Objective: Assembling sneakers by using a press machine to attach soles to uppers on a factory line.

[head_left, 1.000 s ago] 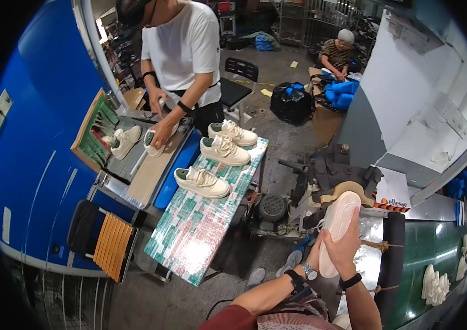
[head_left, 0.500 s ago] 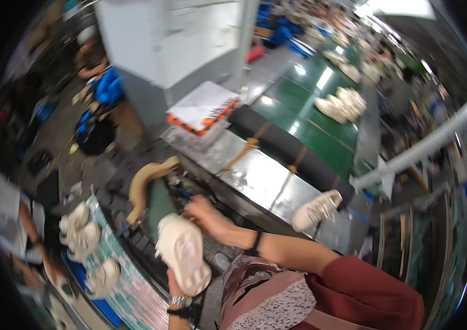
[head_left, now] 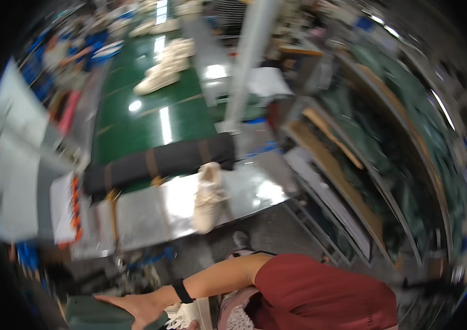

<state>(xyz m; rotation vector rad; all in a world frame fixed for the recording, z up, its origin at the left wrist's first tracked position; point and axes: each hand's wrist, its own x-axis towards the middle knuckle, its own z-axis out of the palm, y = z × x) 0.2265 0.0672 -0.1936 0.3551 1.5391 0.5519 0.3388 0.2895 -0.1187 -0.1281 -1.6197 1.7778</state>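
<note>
My right hand [head_left: 130, 308], with a black band on its wrist and a red sleeve above, lies flat with fingers stretched on a dark green block [head_left: 87, 318] at the lower left edge. Just right of it the toe of a cream shoe [head_left: 183, 315] shows at the bottom edge. Only a sliver of my left hand [head_left: 193, 325] peeks out under that shoe, so its grip is hidden. A second cream shoe [head_left: 208, 197] lies alone on the shiny metal table [head_left: 145, 212] ahead of me. The whole picture is blurred.
Behind the table a black roller [head_left: 159, 160] ends a green conveyor belt [head_left: 134, 121] carrying several pale shoes [head_left: 159, 81]. A grey post [head_left: 247, 60] stands mid-belt. Metal shelving [head_left: 343, 181] runs along the right. A white cabinet [head_left: 16, 181] stands left.
The view has swung right, away from the person at the shoe bench toward the conveyor. My right hand has moved down from the table to the green block. The held shoe has dropped to the frame edge.
</note>
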